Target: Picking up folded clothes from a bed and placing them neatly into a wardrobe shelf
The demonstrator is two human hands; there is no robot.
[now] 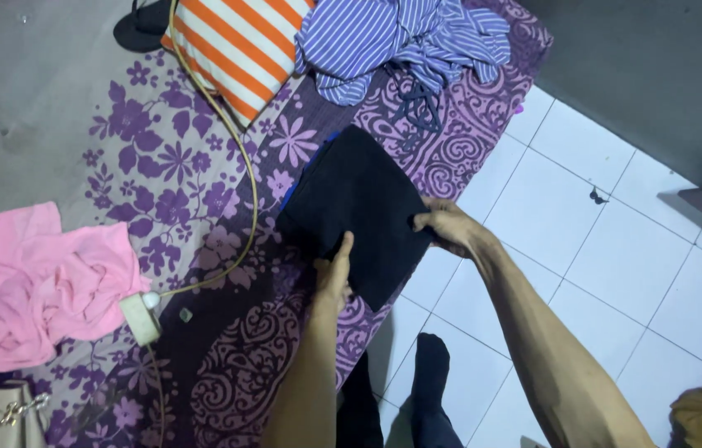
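A folded black garment (357,199) with a blue edge showing on its left side lies on the purple patterned bed sheet (193,199). My left hand (333,274) presses flat on the garment's near left edge, fingers together. My right hand (449,226) pinches the garment's right edge at the side of the mattress. Both forearms reach in from the bottom of the view.
An orange-and-white striped pillow (243,46) and a rumpled blue striped shirt (401,37) lie at the far end. Pink cloth (36,290) is heaped at left. A yellowish cable (239,166) runs to a white plug (142,315). White tiled floor (616,249) lies right; my dark-socked feet (430,390) stand below.
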